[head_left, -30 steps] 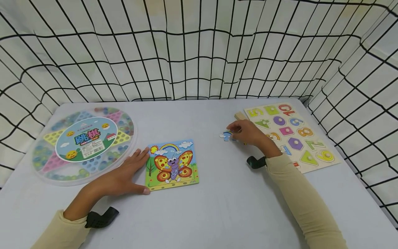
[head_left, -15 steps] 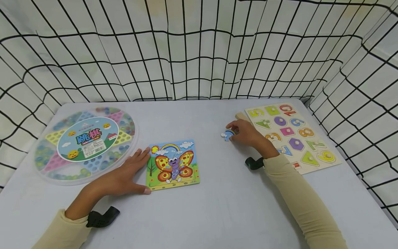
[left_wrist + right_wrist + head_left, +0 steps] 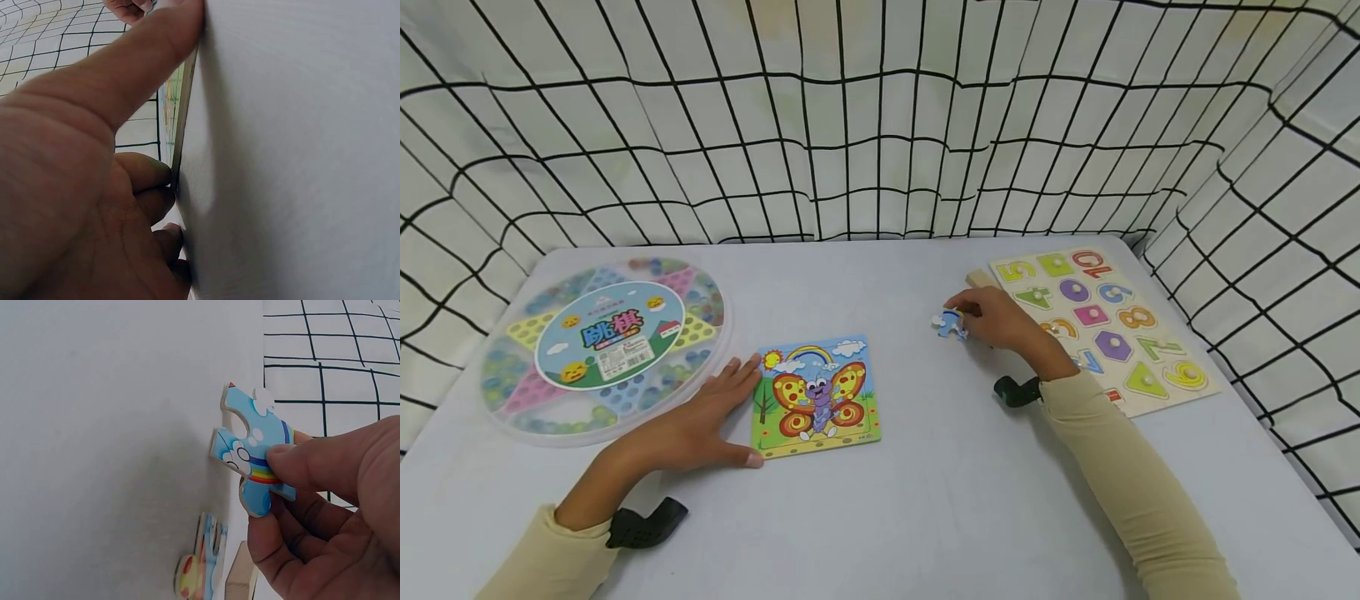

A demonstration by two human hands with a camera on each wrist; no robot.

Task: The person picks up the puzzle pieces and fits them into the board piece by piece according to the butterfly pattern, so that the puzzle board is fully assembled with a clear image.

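Observation:
My left hand [image 3: 703,421] lies spread along the left side of a square butterfly picture puzzle [image 3: 816,398], the thumb at its lower left corner. From the left wrist view, the thumb and fingertips meet the board's thin edge [image 3: 183,119]. My right hand [image 3: 1000,321] pinches a jigsaw puzzle piece [image 3: 256,440] between thumb and fingers. Light blue, it bears a rainbow and white clouds, and stands tilted above the white tabletop. More jigsaw pieces [image 3: 209,559] lie below that hand in the right wrist view; in the head view the hand hides them.
At the left sits a round Chinese checkers set [image 3: 610,346] filled with coloured beads. A number-and-shape board [image 3: 1101,329] lies at the right, with a wooden block [image 3: 980,279] by its far left corner. Black wire mesh [image 3: 880,146] surrounds the white table.
Within my right fingers the jigsaw piece has turned, its rainbow and cutouts now facing differently. My left hand and the butterfly puzzle stay in place.

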